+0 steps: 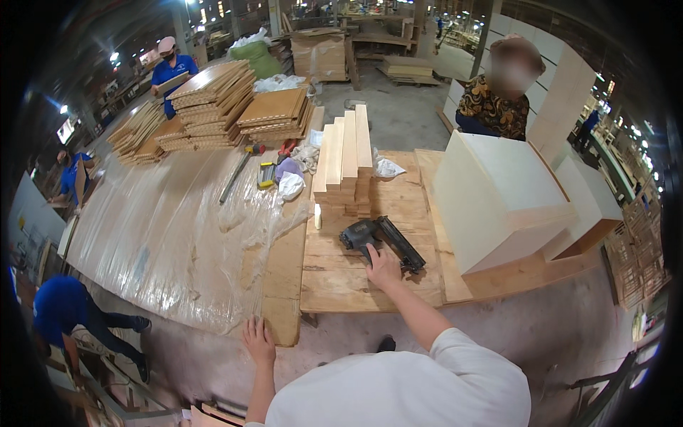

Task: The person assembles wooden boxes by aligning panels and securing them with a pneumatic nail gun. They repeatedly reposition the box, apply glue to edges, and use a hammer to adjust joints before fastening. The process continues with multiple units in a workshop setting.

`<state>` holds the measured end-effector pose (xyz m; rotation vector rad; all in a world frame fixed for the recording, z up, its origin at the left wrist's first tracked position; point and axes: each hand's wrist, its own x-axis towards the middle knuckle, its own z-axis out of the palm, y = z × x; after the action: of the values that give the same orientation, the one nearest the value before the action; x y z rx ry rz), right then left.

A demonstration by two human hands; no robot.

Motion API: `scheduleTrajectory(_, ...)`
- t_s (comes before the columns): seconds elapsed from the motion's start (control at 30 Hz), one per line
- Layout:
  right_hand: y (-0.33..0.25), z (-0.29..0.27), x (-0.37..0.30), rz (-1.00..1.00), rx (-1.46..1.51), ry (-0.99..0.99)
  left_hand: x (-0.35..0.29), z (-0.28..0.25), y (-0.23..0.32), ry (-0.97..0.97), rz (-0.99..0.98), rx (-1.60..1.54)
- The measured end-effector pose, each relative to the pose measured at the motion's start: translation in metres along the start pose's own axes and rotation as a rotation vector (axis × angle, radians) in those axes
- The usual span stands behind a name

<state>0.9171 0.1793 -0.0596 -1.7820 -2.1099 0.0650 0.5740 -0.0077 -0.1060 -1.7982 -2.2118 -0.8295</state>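
On the plywood tabletop (334, 274) a black nail gun (400, 243) lies on its side. My right hand (385, 269) reaches in from the near side, its fingers closed around the nail gun's grip. My left hand (259, 343) rests at the near edge of the plastic-wrapped surface (192, 263), holding nothing, its fingers stretched out and a little apart. Just beyond the nail gun stands a stepped stack of pale wooden strips (344, 160).
White box-shaped cabinets (491, 192) stand at the right, a person (498, 107) behind them. Brown slatted panels (213, 99) are piled at the far left. Between lie a yellow-and-black tool (267, 175), rags (290, 181) and a long dark bar (235, 178). Several co-workers in blue work at the left.
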Motion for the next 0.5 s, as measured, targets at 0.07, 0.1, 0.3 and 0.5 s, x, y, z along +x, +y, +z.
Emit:
scheduleTrajectory(0.07, -0.011, 0.003, 0.002, 0.084, -0.021, -0.065, -0.001, 0.001, -0.004, -0.007, -0.023, -0.04)
scheduleTrajectory(0.1, -0.012, 0.003, 0.002, 0.093, -0.016, -0.056, 0.004, -0.001, -0.006, -0.012, -0.03, -0.066)
scheduleTrajectory(0.3, -0.008, 0.005, -0.002, 0.064, -0.009, 0.054, 0.026, 0.014, -0.001, -0.014, 0.058, -0.164)
scheduleTrajectory(0.5, -0.006, 0.007, -0.008, 0.052, -0.01, 0.11, 0.025, 0.024, 0.001, 0.002, 0.032, -0.205)
